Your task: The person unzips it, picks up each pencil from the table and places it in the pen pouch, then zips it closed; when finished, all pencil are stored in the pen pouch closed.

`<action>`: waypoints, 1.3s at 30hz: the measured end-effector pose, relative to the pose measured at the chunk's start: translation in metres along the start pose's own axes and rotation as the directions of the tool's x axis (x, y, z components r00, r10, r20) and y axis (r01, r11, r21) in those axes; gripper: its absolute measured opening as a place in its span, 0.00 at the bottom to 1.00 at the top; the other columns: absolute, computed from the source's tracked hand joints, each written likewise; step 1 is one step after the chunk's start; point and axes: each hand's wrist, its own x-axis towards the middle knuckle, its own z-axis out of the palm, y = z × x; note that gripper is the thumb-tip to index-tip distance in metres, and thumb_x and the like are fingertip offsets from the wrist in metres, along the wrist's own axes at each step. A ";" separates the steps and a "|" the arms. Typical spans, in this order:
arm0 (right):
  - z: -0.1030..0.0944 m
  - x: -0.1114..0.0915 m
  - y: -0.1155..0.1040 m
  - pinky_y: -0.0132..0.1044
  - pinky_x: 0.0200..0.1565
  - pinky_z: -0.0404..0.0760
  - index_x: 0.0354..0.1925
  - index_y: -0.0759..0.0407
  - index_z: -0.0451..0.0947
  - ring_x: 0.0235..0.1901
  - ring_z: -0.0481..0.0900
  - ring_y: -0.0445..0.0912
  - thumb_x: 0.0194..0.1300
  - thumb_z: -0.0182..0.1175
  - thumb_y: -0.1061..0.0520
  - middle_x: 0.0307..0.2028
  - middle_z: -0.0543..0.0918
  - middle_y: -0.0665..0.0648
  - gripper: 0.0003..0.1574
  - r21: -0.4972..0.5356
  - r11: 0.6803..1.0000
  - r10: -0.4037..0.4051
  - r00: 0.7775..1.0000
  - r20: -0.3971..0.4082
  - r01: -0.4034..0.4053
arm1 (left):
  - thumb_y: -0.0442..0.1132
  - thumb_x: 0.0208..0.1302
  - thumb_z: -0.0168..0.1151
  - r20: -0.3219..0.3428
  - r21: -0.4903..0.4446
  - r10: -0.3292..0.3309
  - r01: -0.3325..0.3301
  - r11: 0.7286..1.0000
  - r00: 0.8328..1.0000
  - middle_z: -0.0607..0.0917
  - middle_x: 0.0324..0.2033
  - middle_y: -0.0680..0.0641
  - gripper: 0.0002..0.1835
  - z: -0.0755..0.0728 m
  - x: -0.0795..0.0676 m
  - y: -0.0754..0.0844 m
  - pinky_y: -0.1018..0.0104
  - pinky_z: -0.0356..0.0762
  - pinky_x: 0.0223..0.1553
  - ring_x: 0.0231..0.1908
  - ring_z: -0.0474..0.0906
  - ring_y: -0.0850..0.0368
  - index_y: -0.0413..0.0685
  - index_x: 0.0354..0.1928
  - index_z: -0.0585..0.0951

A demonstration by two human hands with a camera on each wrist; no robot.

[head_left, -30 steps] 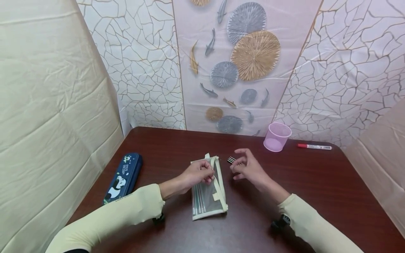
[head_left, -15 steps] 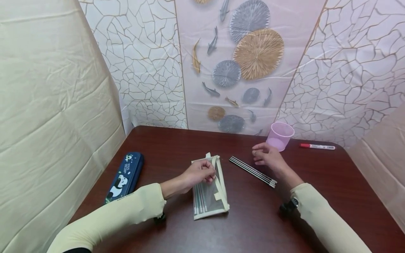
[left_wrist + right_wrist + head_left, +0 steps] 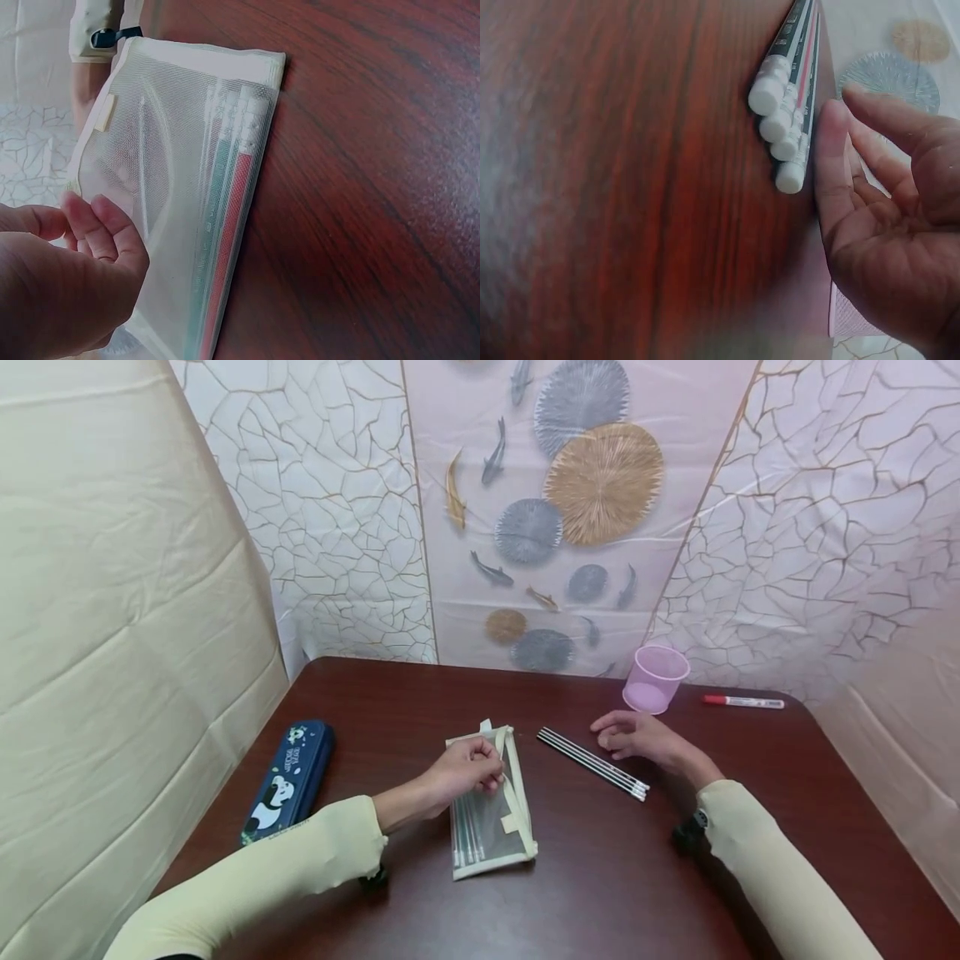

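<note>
My left hand (image 3: 467,770) pinches the zipped edge of a cream mesh pencil pouch (image 3: 483,835) lying on the table. Through the mesh, several pencils show along the pouch's far side in the left wrist view, among them a red pencil (image 3: 231,225) and a green one. To the right of the pouch lies a row of several striped pencils (image 3: 592,763) with white erasers. My right hand (image 3: 643,740) hovers just beyond their right side, fingers loosely bent and holding nothing. In the right wrist view the white eraser ends (image 3: 789,178) sit beside its fingers.
A pink mesh pencil cup (image 3: 656,680) stands at the back right, behind my right hand. Right of it lies a red-capped marker (image 3: 744,702). A dark blue panda pencil case (image 3: 288,783) lies at the left, near my left sleeve. Patterned cloth hangs behind the table.
My right hand has moved right, away from over the striped pencils, uncovering them on the table. My left hand keeps its pinch on the pouch edge.
</note>
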 end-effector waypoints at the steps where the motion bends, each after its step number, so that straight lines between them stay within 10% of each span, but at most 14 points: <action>1: 0.001 0.001 -0.002 0.38 0.47 0.89 0.65 0.71 0.74 0.44 0.84 0.44 0.72 0.66 0.62 0.49 0.85 0.66 0.28 -0.033 0.999 -0.006 1.000 0.011 0.006 | 0.31 0.70 0.58 -0.004 -0.003 0.000 0.000 1.000 1.000 0.84 0.30 0.49 0.02 -0.001 0.000 0.000 0.69 0.85 0.37 0.29 0.81 0.61 0.40 0.42 0.75; 25: 0.018 0.014 -0.022 0.36 0.31 0.83 0.56 0.63 0.81 0.31 0.77 0.48 0.64 0.67 0.68 0.39 0.78 0.64 0.22 -0.333 0.939 -0.073 0.995 0.072 0.093 | 0.31 0.70 0.58 -0.002 -0.012 -0.012 0.012 1.000 1.000 0.84 0.31 0.49 0.02 -0.001 -0.001 -0.002 0.70 0.85 0.37 0.30 0.81 0.62 0.40 0.41 0.75; 39: 0.019 0.017 -0.028 0.38 0.34 0.73 0.50 0.51 0.80 0.32 0.77 0.46 0.56 0.71 0.65 0.33 0.81 0.52 0.23 -0.630 0.776 -0.052 0.998 -0.024 0.025 | 0.30 0.69 0.57 0.012 0.000 -0.008 0.008 1.000 1.000 0.84 0.29 0.50 0.02 0.003 0.000 0.000 0.70 0.84 0.37 0.29 0.81 0.61 0.40 0.42 0.75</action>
